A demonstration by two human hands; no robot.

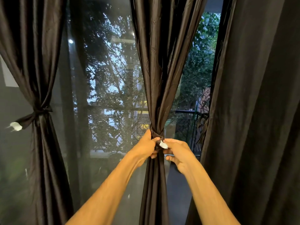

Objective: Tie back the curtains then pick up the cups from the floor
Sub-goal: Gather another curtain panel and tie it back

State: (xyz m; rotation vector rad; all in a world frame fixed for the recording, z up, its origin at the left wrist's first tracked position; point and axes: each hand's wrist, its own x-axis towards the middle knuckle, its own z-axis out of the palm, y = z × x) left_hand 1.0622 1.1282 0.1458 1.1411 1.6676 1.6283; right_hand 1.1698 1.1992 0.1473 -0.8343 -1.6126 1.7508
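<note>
Where the middle curtain (155, 78) was gathered to a narrow waist in front of the window (105, 86), a dark tie (155, 133) was wrapped round it.

Item: curtain, dark, glossy, thin cloth in long folds. Judged light, soft and slippery, and likely to slide out of a loose band. Best hold, by judgement: at the gathered waist and on the ends of the tie, not on the free folds below.

Item: tie, same dark cloth, with a white tag (162, 145) at one end.

Left hand (148, 146): fingers curled closely round the tie where it wrapped the bundle, on its left side.

Right hand (177, 151): thumb and forefinger pinching the tagged end of the tie just beside the knot; other fingers loosely curled beneath, holding nothing.

Item: left curtain (37, 62), bound at its waist by a second tie (39, 110).

Item: right curtain (251, 111), hanging loose, untied.

Cups: not in view; floor not shown.
</note>
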